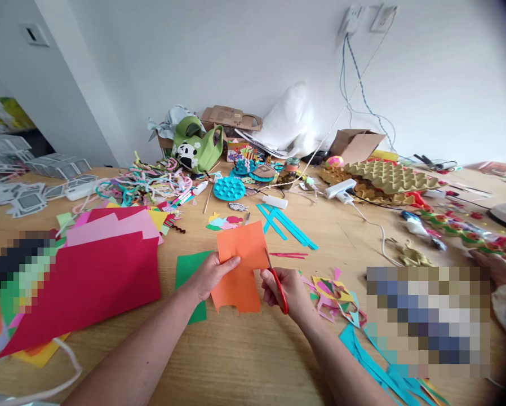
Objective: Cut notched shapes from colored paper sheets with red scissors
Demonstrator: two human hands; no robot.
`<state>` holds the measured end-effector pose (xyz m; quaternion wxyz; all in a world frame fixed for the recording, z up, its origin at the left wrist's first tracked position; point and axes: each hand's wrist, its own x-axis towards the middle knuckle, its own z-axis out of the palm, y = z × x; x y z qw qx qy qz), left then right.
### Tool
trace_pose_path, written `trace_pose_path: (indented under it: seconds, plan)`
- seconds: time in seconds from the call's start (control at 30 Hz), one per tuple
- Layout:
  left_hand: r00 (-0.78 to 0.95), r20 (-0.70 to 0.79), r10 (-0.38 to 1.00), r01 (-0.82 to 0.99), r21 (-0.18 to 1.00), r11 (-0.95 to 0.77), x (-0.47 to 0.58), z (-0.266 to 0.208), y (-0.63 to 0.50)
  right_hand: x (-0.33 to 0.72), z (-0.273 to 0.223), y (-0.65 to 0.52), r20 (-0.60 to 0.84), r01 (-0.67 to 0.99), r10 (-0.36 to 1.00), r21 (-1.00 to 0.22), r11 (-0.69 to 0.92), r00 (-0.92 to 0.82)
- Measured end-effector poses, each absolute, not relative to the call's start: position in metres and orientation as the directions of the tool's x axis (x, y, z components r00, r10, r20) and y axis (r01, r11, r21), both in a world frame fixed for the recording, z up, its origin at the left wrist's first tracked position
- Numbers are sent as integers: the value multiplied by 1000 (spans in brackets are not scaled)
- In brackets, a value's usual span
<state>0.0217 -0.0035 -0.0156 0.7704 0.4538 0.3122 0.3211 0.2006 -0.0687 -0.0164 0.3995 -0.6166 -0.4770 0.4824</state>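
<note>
My left hand (213,275) pinches a sheet of orange paper (242,248) near its left edge, thumb on top. The sheet is held up above the table, and its lower edge has notches cut from it. Red-handled scissors (282,293) are in my right hand (289,287), fingers closed round the handles. Their blades meet the right edge of the orange paper. Beneath and left of my left hand lies a green sheet (189,268), partly covered by the hand and the orange paper.
Stacked coloured sheets (109,270) lie at the left. Blue paper strips (289,225) and small cut fish shapes (227,221) are beyond the orange paper. Paper scraps (331,293) lie right of my right hand. Egg trays (392,177) stand farther back. Another person's hand (496,265) shows at right.
</note>
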Motion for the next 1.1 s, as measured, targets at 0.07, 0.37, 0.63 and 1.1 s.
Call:
trace_pose_path:
  seconds: [0.07, 0.37, 0.63, 1.1]
  plan:
    - [592, -189, 783, -211, 902, 377, 22, -15, -4, 200, -17, -69, -215, 211, 973, -950, -229, 89]
    - [610, -188, 770, -218, 894, 391, 22, -16, -4, 202, -22, -69, -192, 184, 978, -961, -204, 82]
    - [631, -169, 757, -211, 902, 377, 21, -21, -4, 203, -22, -69, -189, 171, 979, -965, -200, 74]
    - [618, -211, 757, -162, 908, 385, 21, -19, -4, 201, -23, -69, -197, 139, 977, -968, -207, 81]
